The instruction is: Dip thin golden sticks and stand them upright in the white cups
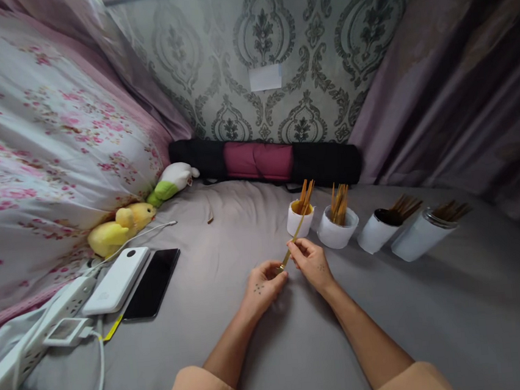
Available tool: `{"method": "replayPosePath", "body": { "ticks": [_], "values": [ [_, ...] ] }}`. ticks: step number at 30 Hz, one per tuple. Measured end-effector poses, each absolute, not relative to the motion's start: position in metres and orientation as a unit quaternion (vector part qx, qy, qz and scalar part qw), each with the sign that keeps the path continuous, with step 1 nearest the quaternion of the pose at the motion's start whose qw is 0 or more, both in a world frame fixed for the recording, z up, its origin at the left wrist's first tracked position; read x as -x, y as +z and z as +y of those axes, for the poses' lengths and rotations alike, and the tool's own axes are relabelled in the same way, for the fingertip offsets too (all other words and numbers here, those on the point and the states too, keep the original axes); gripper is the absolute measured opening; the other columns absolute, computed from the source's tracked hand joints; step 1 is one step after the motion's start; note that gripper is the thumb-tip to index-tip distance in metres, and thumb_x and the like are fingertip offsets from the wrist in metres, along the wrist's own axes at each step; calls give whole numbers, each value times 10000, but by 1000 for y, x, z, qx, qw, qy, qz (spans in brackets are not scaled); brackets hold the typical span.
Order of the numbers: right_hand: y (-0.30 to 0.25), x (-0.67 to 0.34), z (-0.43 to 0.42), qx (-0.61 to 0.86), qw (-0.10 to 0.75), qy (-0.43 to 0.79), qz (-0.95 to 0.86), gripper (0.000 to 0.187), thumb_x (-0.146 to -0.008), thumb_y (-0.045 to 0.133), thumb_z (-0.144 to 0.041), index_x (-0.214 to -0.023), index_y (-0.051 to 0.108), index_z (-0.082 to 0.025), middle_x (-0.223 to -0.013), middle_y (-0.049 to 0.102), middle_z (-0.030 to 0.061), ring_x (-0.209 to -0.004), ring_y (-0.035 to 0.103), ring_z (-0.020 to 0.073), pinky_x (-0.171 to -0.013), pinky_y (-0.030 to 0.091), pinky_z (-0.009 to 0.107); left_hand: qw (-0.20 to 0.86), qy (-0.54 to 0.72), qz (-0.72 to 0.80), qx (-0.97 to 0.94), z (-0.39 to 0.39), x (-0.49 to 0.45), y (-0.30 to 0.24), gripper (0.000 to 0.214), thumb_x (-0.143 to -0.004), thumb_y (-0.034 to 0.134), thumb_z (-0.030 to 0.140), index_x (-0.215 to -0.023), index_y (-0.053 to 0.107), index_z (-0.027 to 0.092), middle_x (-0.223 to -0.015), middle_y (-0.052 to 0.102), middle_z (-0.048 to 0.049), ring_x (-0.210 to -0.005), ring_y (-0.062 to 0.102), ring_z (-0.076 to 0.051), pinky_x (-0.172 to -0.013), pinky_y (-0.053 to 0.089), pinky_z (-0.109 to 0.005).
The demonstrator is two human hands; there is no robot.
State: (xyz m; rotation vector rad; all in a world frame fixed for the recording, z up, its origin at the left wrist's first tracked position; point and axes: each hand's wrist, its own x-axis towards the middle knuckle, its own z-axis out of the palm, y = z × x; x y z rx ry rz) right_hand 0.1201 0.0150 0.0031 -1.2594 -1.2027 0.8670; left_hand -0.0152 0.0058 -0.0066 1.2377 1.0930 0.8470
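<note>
Both hands meet over the grey bedsheet (275, 353) and pinch one thin yellowish stick (293, 239). My left hand (265, 285) grips its lower end with closed fingers. My right hand (310, 261) holds it a little higher, fingers pinched. The stick's top points toward the nearest white cup (299, 219), which holds light sticks. A second white cup (337, 227) with similar sticks stands to its right. Two more white cups (376, 230) (418, 236) hold darker sticks and lean to the right.
A white power bank (117, 280) and a black phone (152, 282) lie at the left, beside a white power strip (30, 340) with cables. Yellow plush toys (118, 227) rest against a floral quilt (39, 149). A black and maroon roll (266, 160) lies along the wall.
</note>
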Motion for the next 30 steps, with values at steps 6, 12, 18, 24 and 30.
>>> {"method": "replayPosePath", "body": {
  "ticks": [6,12,18,24,30],
  "values": [
    [1,-121,15,537,559,362,-518,292,-782,510,-437,-811,578,-154,-565,492,-24,-442,419,81,-407,338,198,690,387,420,-445,5,19,-5,366,-650,636,333,-919,551,100,-604,583,-19,-400,429,-62,-378,297,-191],
    [0,-122,15,533,564,357,-519,270,-791,505,-416,-804,571,-155,-581,503,-18,-438,421,75,-409,337,194,760,377,386,-362,9,26,-5,399,-638,662,299,-967,556,100,-670,603,-44,-483,481,-66,-443,311,-191],
    [0,-124,13,534,574,354,-510,279,-768,529,-423,-772,580,-148,-565,491,-19,-437,411,72,-396,330,191,766,381,379,-353,10,27,-5,410,-623,681,306,-957,577,92,-672,603,-49,-498,481,-64,-463,311,-192],
    [11,-132,12,545,599,366,-459,328,-751,526,-467,-809,591,-151,-580,497,-15,-421,404,63,-364,296,183,761,384,387,-353,7,27,-7,429,-622,686,333,-959,575,92,-678,598,-50,-512,483,-64,-483,327,-190],
    [21,-148,13,548,637,364,-403,369,-745,516,-509,-823,599,-158,-601,495,-14,-413,388,53,-334,250,169,765,380,370,-366,7,31,-9,422,-641,675,339,-969,577,92,-696,598,-53,-526,487,-66,-476,322,-187]
  ]
}}
